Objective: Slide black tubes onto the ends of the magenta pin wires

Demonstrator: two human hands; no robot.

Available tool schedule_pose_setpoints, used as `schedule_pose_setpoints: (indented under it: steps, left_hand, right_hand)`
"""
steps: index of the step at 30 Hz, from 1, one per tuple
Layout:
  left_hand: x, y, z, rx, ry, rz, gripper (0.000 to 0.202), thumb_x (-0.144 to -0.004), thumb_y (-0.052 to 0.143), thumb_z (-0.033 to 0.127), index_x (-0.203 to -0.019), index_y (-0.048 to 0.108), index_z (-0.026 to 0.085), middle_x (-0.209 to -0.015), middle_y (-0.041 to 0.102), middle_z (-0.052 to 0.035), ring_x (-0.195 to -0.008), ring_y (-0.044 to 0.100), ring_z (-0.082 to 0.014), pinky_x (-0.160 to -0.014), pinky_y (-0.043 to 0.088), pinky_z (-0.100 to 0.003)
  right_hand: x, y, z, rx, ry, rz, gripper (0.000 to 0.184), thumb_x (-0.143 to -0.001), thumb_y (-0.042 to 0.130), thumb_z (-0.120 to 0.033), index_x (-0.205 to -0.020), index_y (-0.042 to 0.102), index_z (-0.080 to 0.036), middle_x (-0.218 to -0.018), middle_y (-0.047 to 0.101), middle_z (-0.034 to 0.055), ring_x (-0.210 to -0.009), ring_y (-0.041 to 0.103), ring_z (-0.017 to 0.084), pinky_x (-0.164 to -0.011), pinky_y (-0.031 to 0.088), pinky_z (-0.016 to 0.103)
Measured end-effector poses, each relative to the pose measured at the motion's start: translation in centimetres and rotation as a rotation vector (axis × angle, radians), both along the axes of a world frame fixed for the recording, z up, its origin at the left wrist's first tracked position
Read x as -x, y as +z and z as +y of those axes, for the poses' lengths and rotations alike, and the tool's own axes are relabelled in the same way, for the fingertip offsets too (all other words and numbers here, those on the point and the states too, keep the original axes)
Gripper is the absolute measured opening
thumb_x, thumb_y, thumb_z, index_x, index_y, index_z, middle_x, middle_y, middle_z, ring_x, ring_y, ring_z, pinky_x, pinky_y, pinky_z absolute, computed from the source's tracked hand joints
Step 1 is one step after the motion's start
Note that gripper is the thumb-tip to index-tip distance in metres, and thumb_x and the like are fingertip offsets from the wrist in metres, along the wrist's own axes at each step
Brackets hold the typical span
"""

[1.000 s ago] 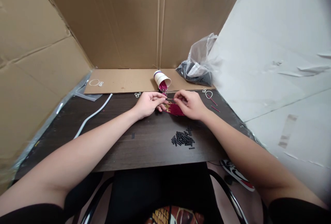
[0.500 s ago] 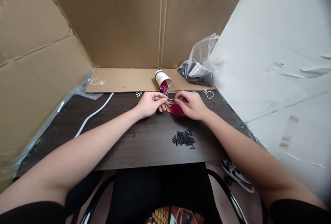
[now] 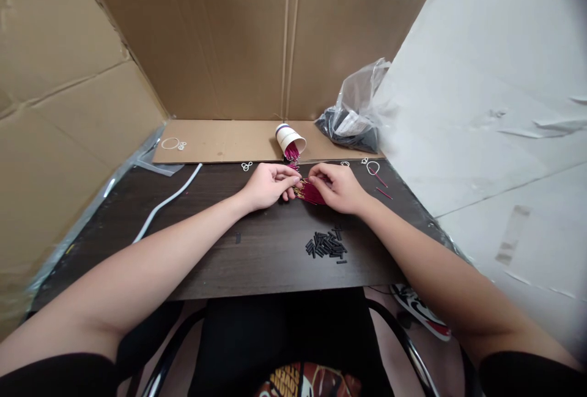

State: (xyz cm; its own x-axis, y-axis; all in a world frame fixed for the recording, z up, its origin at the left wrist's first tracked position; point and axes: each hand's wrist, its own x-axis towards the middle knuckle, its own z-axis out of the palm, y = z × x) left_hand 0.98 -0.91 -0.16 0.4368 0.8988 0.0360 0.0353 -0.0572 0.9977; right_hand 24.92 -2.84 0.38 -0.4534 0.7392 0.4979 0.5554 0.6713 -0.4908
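Both my hands meet over the middle of the table, fingertips almost touching. My left hand (image 3: 270,186) is closed in a pinch; whatever sits between thumb and forefinger is too small to make out. Opposite it, my right hand (image 3: 337,186) pinches what looks like a thin dark red wire, mostly hidden by the fingers. Beneath and between them lies a bundle of dark red wires (image 3: 313,194) with gold-coloured ends toward the left, partly covered by the right hand. Closer to me is a loose pile of short black tubes (image 3: 325,244).
Behind my hands a white paper cup (image 3: 288,138) lies tipped, more red wires at its mouth. A clear bag (image 3: 353,125) of dark pieces stands back right. White loops (image 3: 373,167) and stray wires lie right; a pale tube (image 3: 167,201) lies left. Cardboard walls (image 3: 220,36) enclose the table.
My hands have drawn slightly closer together, and the thin strand seen between the fingertips before is now barely visible. The wire bundle, black tubes and cup stay where they were.
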Motion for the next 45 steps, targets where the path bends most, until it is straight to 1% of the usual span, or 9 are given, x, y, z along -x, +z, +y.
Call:
schedule_pose_setpoints:
  steps: [8,18,25,31,34,37,41,44,45]
  left_hand:
    - [0.15,-0.38,0.21,-0.015,-0.018,0.013,0.010,-0.100,0.077,0.016,-0.107,0.078,0.009,-0.094,0.084,-0.0136,-0.061,0.071,-0.0121,-0.055,0.058,-0.024]
    - [0.12,0.09,-0.04,-0.001,-0.031,0.011,0.007,-0.101,0.074,0.011,-0.106,0.078,0.008,-0.093,0.084,-0.0133,-0.059,0.071,-0.0118,-0.054,0.058,-0.024]
    - [0.15,0.11,-0.05,0.003,-0.044,0.013,0.007,-0.102,0.072,0.010,-0.105,0.077,0.008,-0.092,0.083,-0.0125,-0.059,0.071,-0.0117,-0.054,0.057,-0.023]
    - [0.11,-0.03,-0.02,-0.014,-0.047,0.014,0.008,-0.101,0.074,0.014,-0.106,0.077,0.009,-0.092,0.083,-0.0124,-0.060,0.070,-0.0116,-0.054,0.057,-0.024]
    - [0.09,-0.03,-0.04,-0.020,-0.032,0.011,0.013,-0.097,0.079,0.018,-0.107,0.077,0.010,-0.089,0.081,-0.0110,-0.061,0.070,-0.0124,-0.056,0.058,-0.025]
    - [0.10,0.00,-0.14,-0.056,-0.007,0.035,0.019,-0.092,0.085,0.021,-0.108,0.079,0.011,-0.080,0.077,-0.0076,-0.061,0.067,-0.0121,-0.056,0.055,-0.024]
    - [0.17,-0.05,-0.27,-0.150,0.000,0.094,0.018,-0.092,0.083,0.028,-0.101,0.082,0.013,-0.077,0.075,-0.0057,-0.059,0.062,-0.0109,-0.058,0.051,-0.024]
    - [0.46,0.09,-0.18,-0.240,0.053,0.147,0.018,-0.093,0.082,0.030,-0.099,0.082,0.013,-0.082,0.077,-0.0067,-0.064,0.063,-0.0128,-0.063,0.053,-0.027]
    - [0.65,0.22,-0.10,-0.290,0.096,0.180,0.018,-0.093,0.081,0.031,-0.098,0.082,0.014,-0.083,0.078,-0.0070,-0.066,0.063,-0.0136,-0.065,0.053,-0.028]
  right_hand:
    - [0.04,-0.01,-0.02,0.009,-0.004,-0.002,0.013,-0.106,0.060,-0.025,-0.098,0.068,-0.020,-0.083,0.072,0.0033,-0.071,0.060,0.018,-0.071,0.044,0.033]
    - [0.18,0.11,-0.15,0.006,0.014,0.013,0.011,-0.106,0.061,-0.025,-0.098,0.066,-0.021,-0.084,0.072,0.0038,-0.070,0.058,0.018,-0.071,0.045,0.033]
    - [0.30,-0.01,-0.12,-0.002,0.046,0.027,0.010,-0.107,0.060,-0.023,-0.099,0.066,-0.021,-0.087,0.072,0.0037,-0.073,0.061,0.018,-0.071,0.046,0.032]
    - [0.33,0.05,-0.18,0.007,0.045,0.024,0.011,-0.108,0.059,-0.025,-0.100,0.066,-0.021,-0.087,0.073,0.0043,-0.074,0.062,0.018,-0.072,0.047,0.033]
    - [0.35,0.22,-0.27,0.017,0.037,0.016,0.011,-0.108,0.059,-0.026,-0.100,0.065,-0.021,-0.088,0.073,0.0047,-0.074,0.061,0.019,-0.073,0.047,0.034]
    - [0.40,0.37,-0.34,0.029,0.032,0.020,0.011,-0.107,0.059,-0.026,-0.100,0.064,-0.021,-0.087,0.072,0.0046,-0.074,0.061,0.019,-0.073,0.047,0.034]
    - [0.49,0.36,-0.44,0.051,0.048,0.015,0.012,-0.108,0.058,-0.028,-0.099,0.064,-0.021,-0.087,0.072,0.0042,-0.074,0.060,0.019,-0.073,0.046,0.035]
    - [0.38,0.17,-0.36,0.070,0.028,0.028,0.011,-0.107,0.063,-0.031,-0.112,0.065,-0.021,-0.096,0.072,0.0059,-0.076,0.059,0.020,-0.075,0.049,0.037]
    - [0.27,0.08,-0.26,0.053,-0.003,0.039,0.019,-0.105,0.066,-0.032,-0.120,0.064,-0.021,-0.104,0.072,0.0084,-0.080,0.060,0.021,-0.077,0.050,0.038]
